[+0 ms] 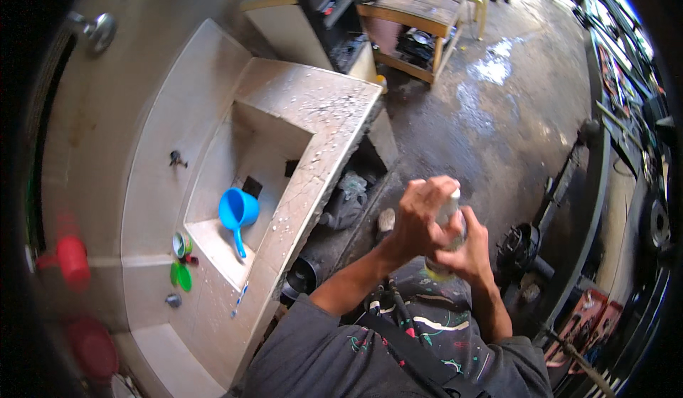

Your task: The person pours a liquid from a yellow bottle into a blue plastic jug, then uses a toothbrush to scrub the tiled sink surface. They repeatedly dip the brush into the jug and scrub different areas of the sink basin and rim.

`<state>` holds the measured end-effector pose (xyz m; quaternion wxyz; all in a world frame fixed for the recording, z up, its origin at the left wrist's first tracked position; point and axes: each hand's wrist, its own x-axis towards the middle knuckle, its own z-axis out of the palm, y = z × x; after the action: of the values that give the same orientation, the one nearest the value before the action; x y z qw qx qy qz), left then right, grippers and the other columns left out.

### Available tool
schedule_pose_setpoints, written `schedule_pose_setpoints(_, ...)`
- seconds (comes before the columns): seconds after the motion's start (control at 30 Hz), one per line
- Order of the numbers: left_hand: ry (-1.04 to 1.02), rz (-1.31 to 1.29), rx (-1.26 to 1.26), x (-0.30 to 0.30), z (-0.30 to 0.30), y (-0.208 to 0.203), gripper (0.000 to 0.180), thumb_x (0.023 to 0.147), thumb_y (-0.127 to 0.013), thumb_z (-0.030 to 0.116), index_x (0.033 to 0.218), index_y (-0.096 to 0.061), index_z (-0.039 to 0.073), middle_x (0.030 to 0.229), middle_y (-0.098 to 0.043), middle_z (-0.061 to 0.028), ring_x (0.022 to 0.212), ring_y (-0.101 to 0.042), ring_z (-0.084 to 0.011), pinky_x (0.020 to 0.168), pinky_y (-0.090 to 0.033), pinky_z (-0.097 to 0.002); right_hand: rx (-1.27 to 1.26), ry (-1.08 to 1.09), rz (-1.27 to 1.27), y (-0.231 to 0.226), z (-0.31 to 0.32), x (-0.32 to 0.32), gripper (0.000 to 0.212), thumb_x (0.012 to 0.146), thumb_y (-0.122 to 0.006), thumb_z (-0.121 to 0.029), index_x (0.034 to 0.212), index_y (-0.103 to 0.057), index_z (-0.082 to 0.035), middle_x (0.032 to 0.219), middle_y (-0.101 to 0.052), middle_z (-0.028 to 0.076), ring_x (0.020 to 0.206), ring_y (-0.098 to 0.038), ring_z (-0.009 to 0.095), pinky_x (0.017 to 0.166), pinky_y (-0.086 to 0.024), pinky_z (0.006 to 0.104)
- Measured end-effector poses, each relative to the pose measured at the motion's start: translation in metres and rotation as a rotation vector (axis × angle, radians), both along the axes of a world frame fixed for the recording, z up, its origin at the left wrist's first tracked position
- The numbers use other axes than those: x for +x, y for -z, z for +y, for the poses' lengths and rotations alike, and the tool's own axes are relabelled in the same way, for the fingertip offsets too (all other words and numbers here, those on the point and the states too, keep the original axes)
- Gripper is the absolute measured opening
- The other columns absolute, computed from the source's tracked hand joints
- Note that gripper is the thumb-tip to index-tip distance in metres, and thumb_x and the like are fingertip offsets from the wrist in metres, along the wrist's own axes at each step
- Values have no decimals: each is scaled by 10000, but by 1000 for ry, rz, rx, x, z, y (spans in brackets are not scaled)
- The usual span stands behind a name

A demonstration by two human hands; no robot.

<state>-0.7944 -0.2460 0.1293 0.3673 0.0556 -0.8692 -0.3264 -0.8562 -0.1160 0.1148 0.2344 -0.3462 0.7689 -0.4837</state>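
Observation:
In front of my body I hold a small clear bottle (451, 220) with a white top, tilted slightly, a little yellowish at its lower end. My left hand (416, 216) is closed about its upper part, with fingers near the white top. Lower down, my right hand (469, 251) wraps round the bottle's body from the other side. My fingers cover much of the bottle, so its exact kind is hard to make out.
To the left is a tiled sink (284, 216) with a chipped edge and a blue dipper (240, 209) in its basin. Beyond stand a stove (313, 24) and a wooden table (409, 7) with pots. Metal parts and a red toolbox (585, 320) lie along the right.

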Motion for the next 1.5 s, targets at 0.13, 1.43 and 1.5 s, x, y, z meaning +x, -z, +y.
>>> schedule_pose_setpoints(0.13,43,-106,279,-45,-25,17,310,698,-689,122,975,-571,49,935,-603,-119,879,-596,-276,778,-450,-353,17,-136,62,31,-15,-74,680,485,-757,-207,1063,-450,-26,844,-602,206,801,-602,385,696,-478,401)
schedule_pose_setpoints(1.43,-946,-1513,431,-403,-461,785,380,748,-690,251,965,-520,-11,890,-630,-224,878,-609,-362,757,-493,-442,966,373,-1078,630,-86,-423,391,829,-565,-149,1157,-461,37,949,-606,132,718,-599,186,635,-468,300)
schedule_pose_setpoints(1.5,-964,-1492,439,-404,-462,797,423,748,-695,271,987,-501,-19,913,-616,-231,895,-598,-356,772,-487,-435,934,378,-1084,629,-105,-437,383,844,-550,-164,1163,-460,28,992,-607,136,749,-597,183,661,-467,302)
